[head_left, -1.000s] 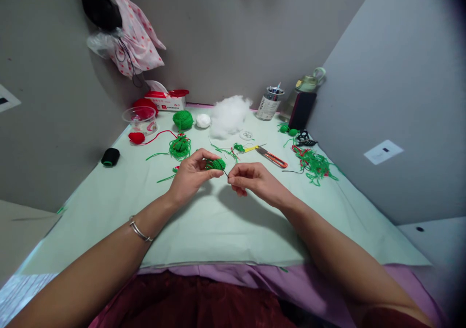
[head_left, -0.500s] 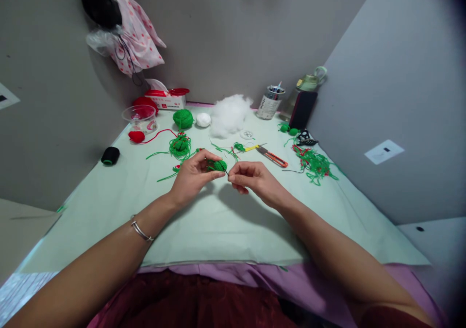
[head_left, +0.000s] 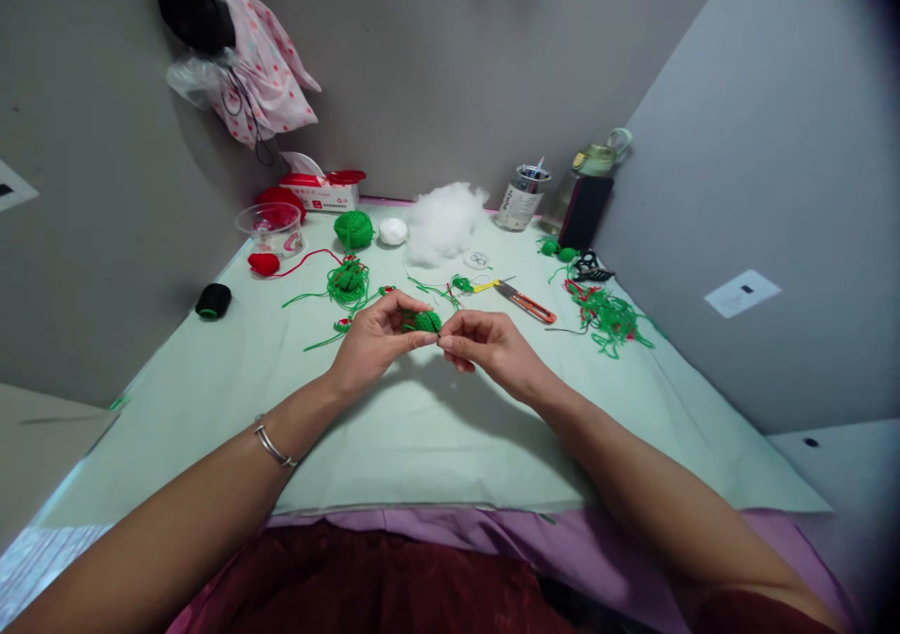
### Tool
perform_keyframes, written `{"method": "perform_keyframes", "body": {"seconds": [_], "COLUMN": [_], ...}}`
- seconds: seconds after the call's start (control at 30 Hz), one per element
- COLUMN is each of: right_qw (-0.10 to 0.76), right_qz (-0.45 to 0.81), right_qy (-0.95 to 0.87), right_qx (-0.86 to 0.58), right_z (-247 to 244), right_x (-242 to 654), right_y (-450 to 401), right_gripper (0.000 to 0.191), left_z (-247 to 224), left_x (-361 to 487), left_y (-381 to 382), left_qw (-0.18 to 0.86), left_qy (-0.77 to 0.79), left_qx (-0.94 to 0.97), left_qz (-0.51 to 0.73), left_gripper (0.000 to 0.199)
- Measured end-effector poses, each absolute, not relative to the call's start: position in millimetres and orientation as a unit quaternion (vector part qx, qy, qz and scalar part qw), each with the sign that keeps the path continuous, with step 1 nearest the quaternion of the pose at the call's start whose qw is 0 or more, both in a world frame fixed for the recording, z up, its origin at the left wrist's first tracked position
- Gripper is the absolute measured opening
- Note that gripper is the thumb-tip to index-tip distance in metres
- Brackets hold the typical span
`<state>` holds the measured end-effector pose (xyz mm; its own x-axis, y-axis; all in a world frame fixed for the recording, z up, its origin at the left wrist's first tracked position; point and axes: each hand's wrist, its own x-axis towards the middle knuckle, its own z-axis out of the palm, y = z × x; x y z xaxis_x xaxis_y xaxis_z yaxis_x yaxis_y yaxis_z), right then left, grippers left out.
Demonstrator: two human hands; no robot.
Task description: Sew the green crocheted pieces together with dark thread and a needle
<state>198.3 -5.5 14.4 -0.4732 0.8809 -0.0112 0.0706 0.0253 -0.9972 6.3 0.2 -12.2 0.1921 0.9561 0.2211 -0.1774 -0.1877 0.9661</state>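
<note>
Above the middle of the table, my left hand (head_left: pixel 369 339) is closed around a small green crocheted piece (head_left: pixel 427 322), its thumb below and fingers on top. The fingers cover much of the piece. Right beside it, my right hand (head_left: pixel 488 345) pinches with thumb and forefinger at the piece's lower right edge. A thin dark thread or needle shows there; which one, I cannot tell. Behind my hands lie loose green yarn ends (head_left: pixel 460 283) and an orange-handled cutter (head_left: pixel 526 302). Tangled green yarn (head_left: pixel 350 280) rests behind my left hand.
White stuffing (head_left: pixel 446 223), a green yarn ball (head_left: pixel 353 230) and a clear tub (head_left: pixel 271 233) stand at the back. A black thread spool (head_left: pixel 213 301) is at left. Yarn scraps (head_left: pixel 610 320), a phone (head_left: pixel 586 213) and a pen tin (head_left: pixel 523 199) are at right.
My right fingers have come slightly closer to the green piece, and less of the dark thread or needle shows. The piece has shifted slightly right. Everything else stays put.
</note>
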Motion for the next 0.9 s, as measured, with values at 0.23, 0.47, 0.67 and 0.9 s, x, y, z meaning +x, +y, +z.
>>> {"method": "perform_keyframes", "body": {"seconds": [0.23,0.47,0.67,0.9], "right_qw": [0.347,0.327,0.385,0.373], "right_qz": [0.645,0.642,0.459,0.440], "right_qy": [-0.559,-0.570,-0.687,-0.709], "right_qx": [-0.390,-0.394,-0.411,-0.405], "right_z": [11.9,14.8,19.2,17.5], "right_x": [198.1,202.9,206.6,209.2], "right_y": [-3.8,0.0,0.1,3.7], "right_gripper": [0.038,0.038,0.025,0.020], "left_z": [-16.5,-14.7,-13.7,-17.1], "left_x": [7.5,6.7,8.7,15.3], "left_y": [-0.4,-0.5,-1.8,-6.4], "left_qw": [0.544,0.552,0.563,0.588], "left_qy": [0.348,0.339,0.360,0.372], "left_qx": [0.565,0.593,0.576,0.589], "left_qz": [0.514,0.478,0.471,0.413], "left_gripper": [0.031,0.024,0.029,0.025]}}
